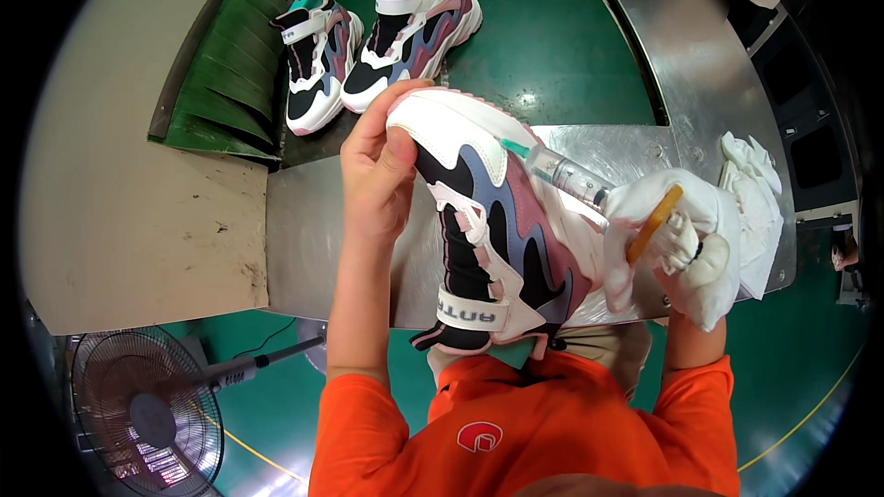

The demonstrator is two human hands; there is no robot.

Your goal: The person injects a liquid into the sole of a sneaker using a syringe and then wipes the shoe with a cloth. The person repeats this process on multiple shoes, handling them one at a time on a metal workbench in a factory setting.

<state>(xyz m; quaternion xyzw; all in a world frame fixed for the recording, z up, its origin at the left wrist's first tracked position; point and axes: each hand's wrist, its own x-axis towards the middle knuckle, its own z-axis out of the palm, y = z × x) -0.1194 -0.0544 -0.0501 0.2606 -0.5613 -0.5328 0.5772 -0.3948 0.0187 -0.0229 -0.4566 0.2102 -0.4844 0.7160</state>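
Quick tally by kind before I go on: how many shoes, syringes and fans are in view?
Shoes: 3 (one in the left hand, two on the green surface)
Syringes: 1
Fans: 1
Total: 5

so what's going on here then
A person in an orange shirt is handling a multicoloured shoe. The left hand grips it by the toe. The right hand, largely covered in white material, holds a clear syringe with its green tip at the shoe's side; contact there is hard to tell. Two similar shoes stand on the green surface beyond.
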